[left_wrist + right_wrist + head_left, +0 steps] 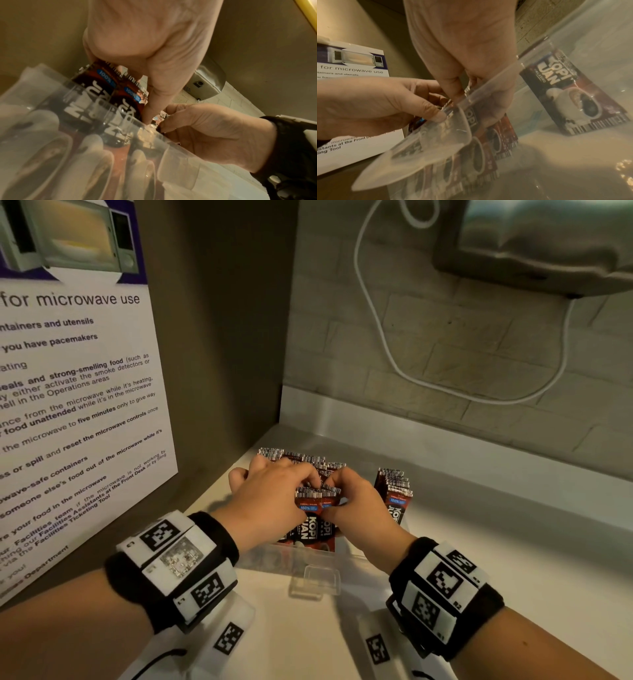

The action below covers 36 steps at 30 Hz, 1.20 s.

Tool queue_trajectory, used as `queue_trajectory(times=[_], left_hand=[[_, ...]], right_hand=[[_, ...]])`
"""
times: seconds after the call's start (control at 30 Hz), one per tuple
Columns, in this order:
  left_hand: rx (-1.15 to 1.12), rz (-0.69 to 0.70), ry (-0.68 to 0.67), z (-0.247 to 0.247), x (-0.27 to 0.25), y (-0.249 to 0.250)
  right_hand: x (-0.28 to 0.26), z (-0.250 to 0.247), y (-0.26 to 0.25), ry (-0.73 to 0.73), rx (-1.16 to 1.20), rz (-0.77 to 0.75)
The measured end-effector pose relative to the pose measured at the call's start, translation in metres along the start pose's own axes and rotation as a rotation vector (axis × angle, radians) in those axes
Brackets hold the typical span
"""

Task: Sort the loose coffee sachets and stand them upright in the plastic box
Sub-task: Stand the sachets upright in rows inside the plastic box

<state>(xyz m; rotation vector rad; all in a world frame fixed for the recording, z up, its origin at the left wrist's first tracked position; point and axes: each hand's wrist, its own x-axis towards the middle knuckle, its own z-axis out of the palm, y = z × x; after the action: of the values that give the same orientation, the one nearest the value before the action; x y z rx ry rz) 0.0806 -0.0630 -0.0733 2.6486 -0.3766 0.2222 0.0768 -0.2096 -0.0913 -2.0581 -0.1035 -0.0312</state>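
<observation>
A clear plastic box (301,558) stands on the white counter, close to the left wall. A row of red-and-black coffee sachets (317,529) stands upright in its left part. My left hand (301,481) curls over their striped tops, thumb down along the front packet (102,82). My right hand (337,487) meets it from the right and pinches the same tops. A second, smaller upright group of sachets (394,494) stands to the right, seen through the box wall (488,86) as a packet (565,88). Sachets under the hands are partly hidden.
A microwave-use notice (75,405) covers the wall on the left. A white cable (376,330) loops down the tiled back wall from a metal appliance (548,244) at top right. The white counter (513,559) stretches to the right of the box.
</observation>
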Motion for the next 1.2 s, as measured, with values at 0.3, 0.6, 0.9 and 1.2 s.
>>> queue_trajectory(times=[0.3, 0.6, 0.9, 1.2], left_hand=[[-0.045, -0.006, 0.007, 0.002, 0.001, -0.002], [-0.049, 0.002, -0.037, -0.003, -0.001, -0.006], [-0.024, 0.021, -0.005, -0.004, -0.005, -0.004], [0.019, -0.006, 0.05, -0.005, -0.004, -0.002]], right_hand=[[-0.006, 0.003, -0.011, -0.146, 0.159, 0.118], [-0.005, 0.007, -0.008, -0.035, 0.059, 0.04], [-0.006, -0.004, -0.009, 0.087, 0.163, 0.057], [-0.009, -0.013, -0.012, 0.128, 0.227, 0.057]])
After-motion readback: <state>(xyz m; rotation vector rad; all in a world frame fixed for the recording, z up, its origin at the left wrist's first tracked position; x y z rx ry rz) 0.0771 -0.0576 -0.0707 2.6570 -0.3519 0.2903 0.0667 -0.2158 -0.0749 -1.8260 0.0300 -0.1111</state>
